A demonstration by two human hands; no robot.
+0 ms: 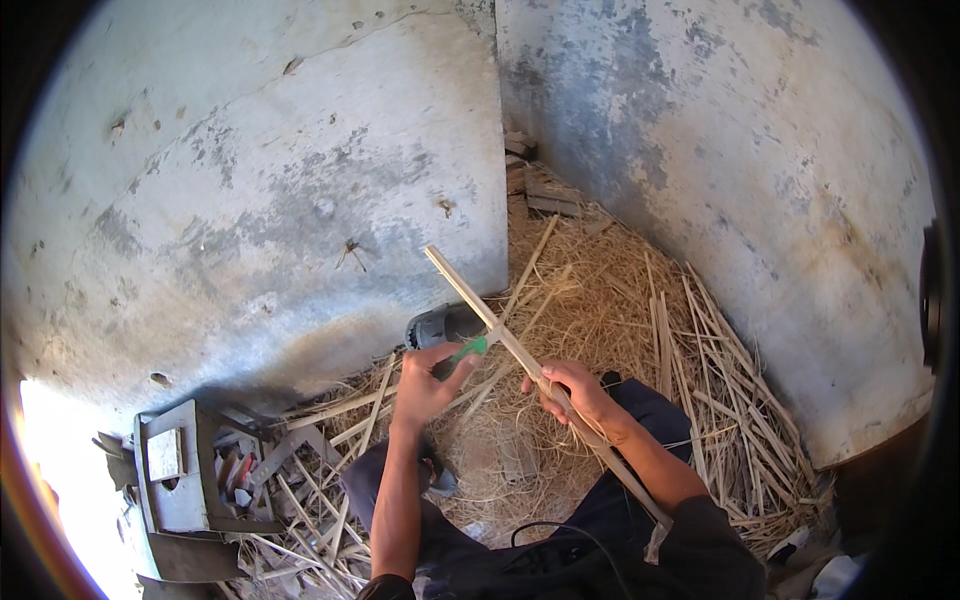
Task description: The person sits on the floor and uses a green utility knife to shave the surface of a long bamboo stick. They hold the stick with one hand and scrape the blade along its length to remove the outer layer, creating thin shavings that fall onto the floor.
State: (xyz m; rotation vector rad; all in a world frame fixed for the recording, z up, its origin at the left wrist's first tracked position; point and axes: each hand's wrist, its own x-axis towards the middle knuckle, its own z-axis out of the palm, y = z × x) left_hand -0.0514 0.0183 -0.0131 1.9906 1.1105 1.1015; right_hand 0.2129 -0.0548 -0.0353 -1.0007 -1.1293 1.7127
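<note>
My left hand is closed around a small green-handled knife. Its short blade lies against the upper part of a long, pale wooden strip. Lower down, my right hand grips the same strip, fingers wrapped round it. The strip slants from the upper left, past both hands, to beside my right forearm. Its upper end is pale and bare; the lower part looks darker. Part of the knife handle is hidden by my left fingers.
Thin shavings cover the floor between my legs and ahead. Long split sticks lie in a heap at the right. A dark grey rounded object sits by the left wall. At lower left stands a worn box-like frame with scraps inside.
</note>
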